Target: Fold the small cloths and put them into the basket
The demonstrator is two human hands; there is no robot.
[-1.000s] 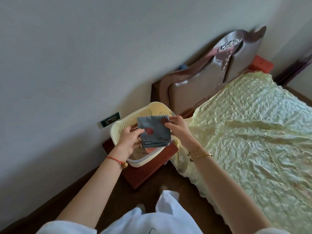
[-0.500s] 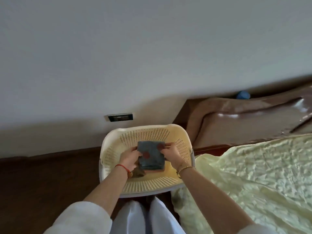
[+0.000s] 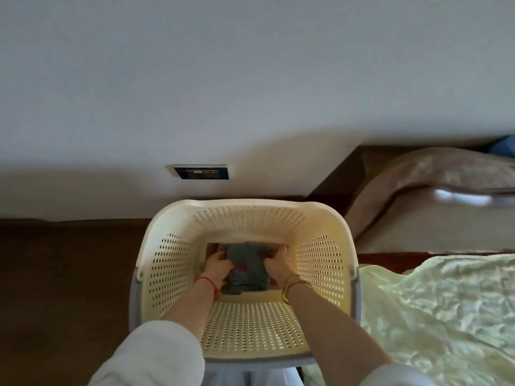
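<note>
Lowered deep into the perforated cream basket (image 3: pixel 172 263), both hands' grip pinches the folded grey cloth (image 3: pixel 246 267).

The basket (image 3: pixel 320 263) is cream with rows of little holes and a grey edge. The cloth (image 3: pixel 246 267) inside it is grey-blue with a red spot. On the right, the bed cover (image 3: pixel 446 310) is pale yellow-green, and the floor (image 3: pixel 64 274) on the left is dark brown.
</note>
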